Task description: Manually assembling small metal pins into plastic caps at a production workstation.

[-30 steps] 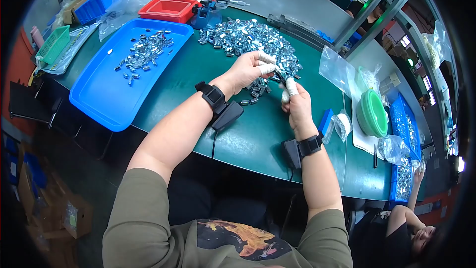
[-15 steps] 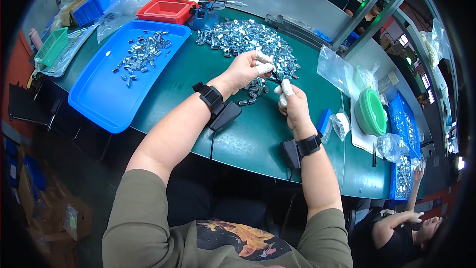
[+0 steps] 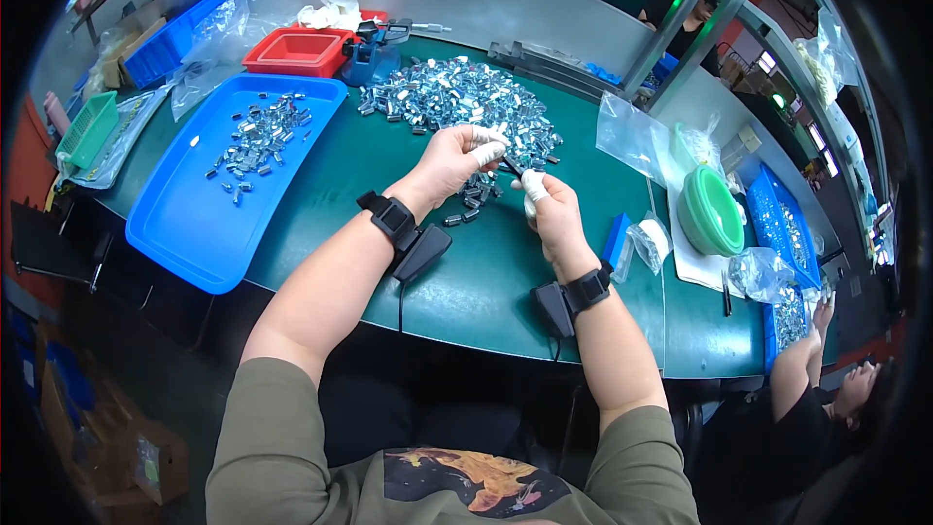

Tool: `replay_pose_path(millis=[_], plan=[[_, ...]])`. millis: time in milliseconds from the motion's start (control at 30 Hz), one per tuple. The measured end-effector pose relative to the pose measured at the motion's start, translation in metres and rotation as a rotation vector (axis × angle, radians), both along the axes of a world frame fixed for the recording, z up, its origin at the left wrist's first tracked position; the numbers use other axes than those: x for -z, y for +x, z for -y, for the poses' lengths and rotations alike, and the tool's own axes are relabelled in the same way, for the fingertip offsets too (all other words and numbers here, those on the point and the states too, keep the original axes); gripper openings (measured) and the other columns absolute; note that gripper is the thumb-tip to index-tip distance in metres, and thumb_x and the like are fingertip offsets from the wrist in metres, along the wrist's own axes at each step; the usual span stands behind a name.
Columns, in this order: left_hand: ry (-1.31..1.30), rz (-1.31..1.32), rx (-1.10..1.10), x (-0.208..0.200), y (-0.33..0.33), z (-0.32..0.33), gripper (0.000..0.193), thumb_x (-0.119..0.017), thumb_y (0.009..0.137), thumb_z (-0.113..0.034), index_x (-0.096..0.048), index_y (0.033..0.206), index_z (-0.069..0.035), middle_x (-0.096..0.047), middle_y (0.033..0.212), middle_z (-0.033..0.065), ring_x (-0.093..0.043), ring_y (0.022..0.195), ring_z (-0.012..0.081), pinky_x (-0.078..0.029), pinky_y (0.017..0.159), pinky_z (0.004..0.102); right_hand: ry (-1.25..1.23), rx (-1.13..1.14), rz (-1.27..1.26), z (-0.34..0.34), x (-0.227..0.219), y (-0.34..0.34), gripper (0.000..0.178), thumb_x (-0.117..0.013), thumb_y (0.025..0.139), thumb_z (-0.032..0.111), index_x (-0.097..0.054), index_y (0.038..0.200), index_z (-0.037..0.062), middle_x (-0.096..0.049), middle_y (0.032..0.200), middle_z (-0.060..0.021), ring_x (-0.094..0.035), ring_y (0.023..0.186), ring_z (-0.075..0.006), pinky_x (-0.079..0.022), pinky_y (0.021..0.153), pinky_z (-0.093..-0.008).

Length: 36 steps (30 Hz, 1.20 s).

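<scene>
My left hand (image 3: 452,167), with white finger cots on its fingertips, is closed in a pinch in front of a large heap of small shiny metal parts (image 3: 466,92). Whatever lies between those fingertips is too small to make out. My right hand (image 3: 556,219), also in finger cots, grips a thin dark rod-like tool (image 3: 512,167) that points toward the left fingertips. Just below the hands, a few loose metal parts lie on the green table (image 3: 466,282). To the left, a blue tray (image 3: 185,224) holds a smaller scatter of similar parts.
A red bin (image 3: 299,51) and a blue measuring device (image 3: 374,53) stand at the back. On the right are green bowls (image 3: 714,212), plastic bags and a blue basket of parts (image 3: 777,224). A co-worker (image 3: 777,418) sits at the lower right.
The whole view has shifted, so the table's things appear further left. Both hands have stayed close together, and the dark tool between them shows more plainly now.
</scene>
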<state>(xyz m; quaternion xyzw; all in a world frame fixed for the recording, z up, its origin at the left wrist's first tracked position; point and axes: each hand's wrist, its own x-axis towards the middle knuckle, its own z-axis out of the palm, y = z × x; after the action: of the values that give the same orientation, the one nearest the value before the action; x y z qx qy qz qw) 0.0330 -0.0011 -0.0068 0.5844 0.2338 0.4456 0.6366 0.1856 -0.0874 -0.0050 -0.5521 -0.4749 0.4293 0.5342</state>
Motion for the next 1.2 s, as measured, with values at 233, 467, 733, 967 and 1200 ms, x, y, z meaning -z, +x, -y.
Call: replay_pose_path(millis=[233, 467, 733, 967, 1200], plan=[[0.056, 0.031, -0.033, -0.004, 0.0, 0.004, 0.015, -0.062, 0.08, -0.016, -0.059, 0.086, -0.003, -0.06, 0.075, 0.0009, -0.053, 0.065, 0.006, -0.043, 0.06, 0.02, -0.078, -0.097, -0.258, 0.001, 0.0, -0.005, 0.021, -0.05, 0.088, 0.023, -0.057, 0.088, 0.004, -0.04, 0.053, 0.0067, -0.028, 0.041, -0.002, -0.022, 0.038, -0.0199], [-0.007, -0.045, -0.05, 0.0, 0.002, 0.003, 0.014, -0.062, 0.08, -0.018, -0.057, 0.079, -0.005, -0.057, 0.069, 0.0005, -0.05, 0.059, 0.0058, -0.041, 0.055, 0.0199, 0.249, 0.062, 0.22, -0.008, 0.015, -0.01, 0.02, -0.05, 0.087, 0.022, -0.057, 0.088, 0.0035, -0.04, 0.053, 0.0067, -0.028, 0.042, -0.0016, -0.022, 0.039, -0.0197], [0.035, 0.003, 0.023, -0.01, -0.002, 0.007, 0.012, -0.063, 0.079, -0.015, -0.057, 0.08, -0.004, -0.057, 0.07, 0.0005, -0.05, 0.06, 0.0054, -0.041, 0.055, 0.0187, -0.068, -0.256, -0.307, 0.003, -0.002, 0.004, 0.02, -0.051, 0.087, 0.023, -0.056, 0.087, 0.0036, -0.041, 0.056, 0.0057, -0.032, 0.046, -0.004, -0.023, 0.042, -0.0193], [0.181, 0.143, -0.003, -0.01, 0.006, 0.021, 0.014, -0.068, 0.073, -0.008, -0.057, 0.08, -0.004, -0.057, 0.071, -0.0004, -0.051, 0.063, 0.0041, -0.043, 0.058, 0.0192, -0.055, -0.321, -0.546, -0.002, 0.005, 0.002, 0.017, -0.053, 0.085, 0.023, -0.053, 0.09, 0.007, -0.044, 0.065, 0.0032, -0.038, 0.054, -0.007, -0.03, 0.048, -0.0213], [0.26, 0.065, -0.023, -0.017, 0.003, 0.032, 0.018, -0.073, 0.067, -0.008, -0.058, 0.078, -0.005, -0.056, 0.071, -0.0018, -0.05, 0.062, 0.0028, -0.042, 0.056, 0.0183, -0.028, -0.401, -0.566, -0.002, 0.008, -0.001, 0.022, -0.058, 0.081, 0.028, -0.051, 0.093, 0.0106, -0.047, 0.079, 0.0021, -0.043, 0.071, -0.0112, -0.036, 0.06, -0.0259]])
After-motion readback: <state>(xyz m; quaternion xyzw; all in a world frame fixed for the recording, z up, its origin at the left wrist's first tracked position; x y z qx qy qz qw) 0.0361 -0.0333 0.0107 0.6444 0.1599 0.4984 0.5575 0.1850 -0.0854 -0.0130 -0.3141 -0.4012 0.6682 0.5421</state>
